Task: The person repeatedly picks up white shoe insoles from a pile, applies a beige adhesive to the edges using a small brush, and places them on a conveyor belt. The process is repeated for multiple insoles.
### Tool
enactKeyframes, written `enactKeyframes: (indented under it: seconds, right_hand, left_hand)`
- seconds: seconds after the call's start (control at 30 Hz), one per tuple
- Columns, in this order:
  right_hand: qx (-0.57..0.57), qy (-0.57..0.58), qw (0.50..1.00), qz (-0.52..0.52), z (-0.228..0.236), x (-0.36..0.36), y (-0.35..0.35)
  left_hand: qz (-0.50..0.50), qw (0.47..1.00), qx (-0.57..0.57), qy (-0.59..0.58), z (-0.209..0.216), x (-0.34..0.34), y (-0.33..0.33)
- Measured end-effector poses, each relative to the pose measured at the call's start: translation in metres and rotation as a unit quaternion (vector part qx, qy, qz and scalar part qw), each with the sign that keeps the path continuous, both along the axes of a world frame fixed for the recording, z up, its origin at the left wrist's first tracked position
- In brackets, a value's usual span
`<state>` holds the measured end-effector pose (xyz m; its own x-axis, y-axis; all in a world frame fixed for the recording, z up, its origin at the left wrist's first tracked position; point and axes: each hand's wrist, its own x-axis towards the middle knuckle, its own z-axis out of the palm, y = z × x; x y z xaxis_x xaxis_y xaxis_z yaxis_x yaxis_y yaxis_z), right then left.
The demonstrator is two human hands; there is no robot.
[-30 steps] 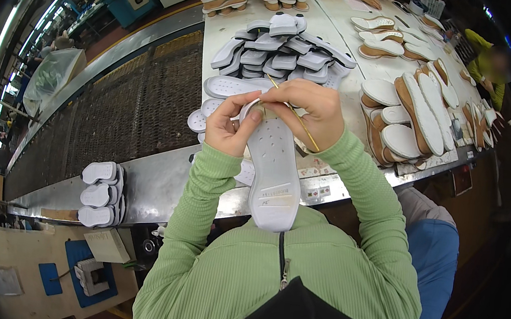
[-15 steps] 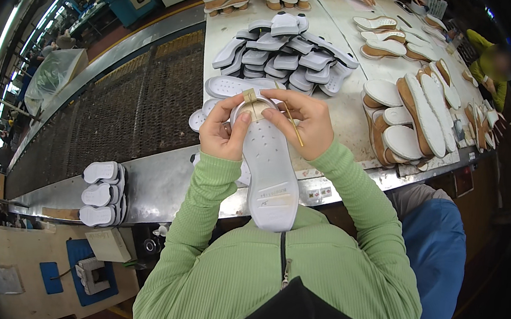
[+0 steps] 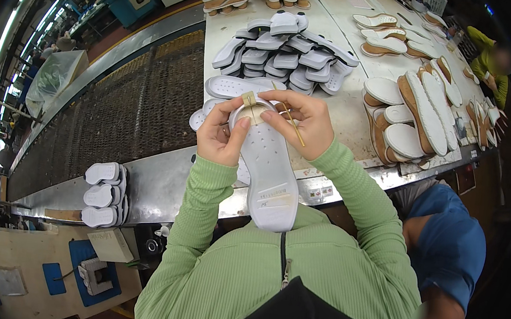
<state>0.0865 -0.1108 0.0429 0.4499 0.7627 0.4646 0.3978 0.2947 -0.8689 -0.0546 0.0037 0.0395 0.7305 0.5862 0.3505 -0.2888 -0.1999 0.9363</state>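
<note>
Hands (image 3: pixel 307 116) slightly lower now, far end of white sole (image 3: pixel 269 164) between them

Held a white sole (image 3: pixel 270 167) by its far end between the left grip (image 3: pixel 221 134) and the right grip (image 3: pixel 306 118), touching a small beige piece (image 3: pixel 252 110) there. Also held a thin yellow stick (image 3: pixel 298 135) in the right grip. Faced a heap of pale soles (image 3: pixel 288 60) on the white surface (image 3: pixel 348 114), left of tan-sided soles (image 3: pixel 415 111).
</note>
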Motion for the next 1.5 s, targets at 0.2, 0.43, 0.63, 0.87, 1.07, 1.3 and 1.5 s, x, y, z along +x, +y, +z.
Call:
enactKeyframes:
  seconds: [0.2,0.43,0.63,0.87,1.07,1.3,1.5]
  right_hand:
    - [0.008,-0.01,1.0,-0.007,0.005,-0.002,-0.002]
    - [0.145,-0.28,0.943,-0.107,0.032,0.002,-0.009]
    - [0.12,-0.401,0.901,-0.112,0.047,-0.002,-0.011]
    - [0.091,-0.185,0.978,0.029,0.084,-0.006,-0.046]
    - [0.07,-0.164,0.982,0.066,0.107,-0.007,-0.057]
    - [0.072,-0.195,0.976,0.057,0.101,-0.013,-0.046]
    - [0.071,-0.235,0.968,0.057,0.1,-0.014,-0.041]
  left_hand:
    - [0.029,0.999,0.024,-0.018,-0.002,0.004,-0.006]
    - [0.025,0.997,0.06,-0.029,0.009,0.007,-0.01]
    - [0.014,0.997,0.069,-0.036,0.017,0.004,-0.02]
    - [0.0,0.988,0.153,-0.036,0.024,-0.016,-0.028]
    - [-0.017,0.973,0.217,-0.08,0.029,-0.019,-0.031]
    - [-0.019,0.96,0.255,-0.115,0.032,-0.019,-0.032]
    - [-0.017,0.957,0.272,-0.099,0.033,-0.02,-0.03]
